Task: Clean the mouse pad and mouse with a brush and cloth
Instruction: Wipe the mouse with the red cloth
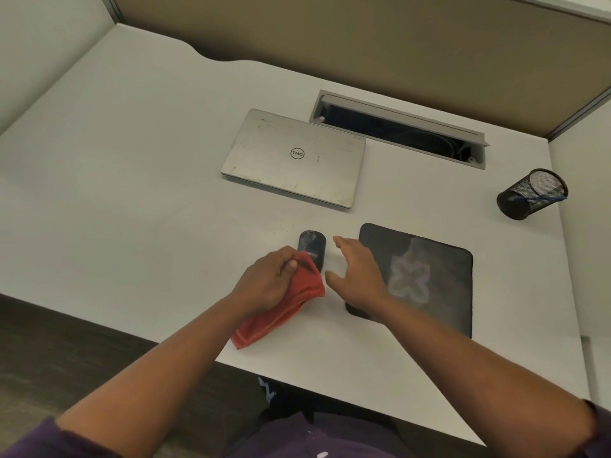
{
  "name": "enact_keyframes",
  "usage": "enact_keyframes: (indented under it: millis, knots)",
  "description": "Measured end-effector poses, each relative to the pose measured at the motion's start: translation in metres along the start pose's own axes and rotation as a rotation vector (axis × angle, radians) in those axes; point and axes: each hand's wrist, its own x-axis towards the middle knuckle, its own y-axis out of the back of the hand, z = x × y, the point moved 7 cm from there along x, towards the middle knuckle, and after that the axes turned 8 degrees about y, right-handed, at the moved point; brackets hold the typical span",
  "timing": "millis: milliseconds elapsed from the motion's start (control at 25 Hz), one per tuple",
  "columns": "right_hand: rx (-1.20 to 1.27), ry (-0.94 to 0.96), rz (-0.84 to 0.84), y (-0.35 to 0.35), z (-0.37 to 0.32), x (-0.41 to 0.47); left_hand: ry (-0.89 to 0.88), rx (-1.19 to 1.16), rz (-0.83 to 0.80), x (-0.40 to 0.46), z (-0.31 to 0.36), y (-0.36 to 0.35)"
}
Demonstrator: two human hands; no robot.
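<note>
Mouse (312,247) lies on the worktop (132,193) left of the mouse pad (439,276); your left hand (267,282) grips the red cloth (284,309) against it, your right hand (358,272) hovers spread beside.

View, head-worn: one wide-angle camera, the only one we have, so no second view shares any part of the scene. It sits above the near edge of the surface (132,180) and faces forward and steeply down. Straight lines bow toward the frame borders. Nearest to us, along the bottom edge, we see both forearms entering the frame. Middle ground: the hands, left hand (267,279) and right hand (358,272), close beneath the lens. Far ground: a closed laptop (292,157) and the cable trough (400,128), with the partition wall (363,38) closing off the top.
</note>
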Motion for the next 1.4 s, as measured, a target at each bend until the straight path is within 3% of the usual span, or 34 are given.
enact_keyframes:
  millis: [120,280,400,600,760,1000,1280,1400]
  knots:
    - [-0.194,0.142,-0.133,-0.007,0.0,0.023,-0.077,0.218,0.1,0.011,0.019,0.0]
    - [-0.238,0.254,-0.198,-0.015,0.009,0.041,-0.094,0.385,0.17,0.026,0.029,-0.005]
    - [-0.254,0.283,-0.179,-0.017,0.014,0.047,-0.044,0.404,0.24,0.034,0.028,-0.007]
    - [-0.235,0.314,-0.128,-0.02,0.016,0.045,0.156,0.346,0.521,0.026,0.03,-0.005]
    - [-0.236,0.36,-0.094,-0.02,0.015,0.044,0.157,0.147,0.498,0.022,0.029,-0.016]
    - [-0.223,0.381,-0.088,-0.02,0.016,0.045,0.22,0.144,0.488,0.029,0.035,-0.028]
    - [-0.235,0.4,-0.07,-0.02,0.018,0.044,0.457,0.096,0.58,0.041,0.036,-0.026]
    - [-0.218,0.396,-0.06,-0.018,0.018,0.046,0.414,0.104,0.576,0.04,0.037,-0.027]
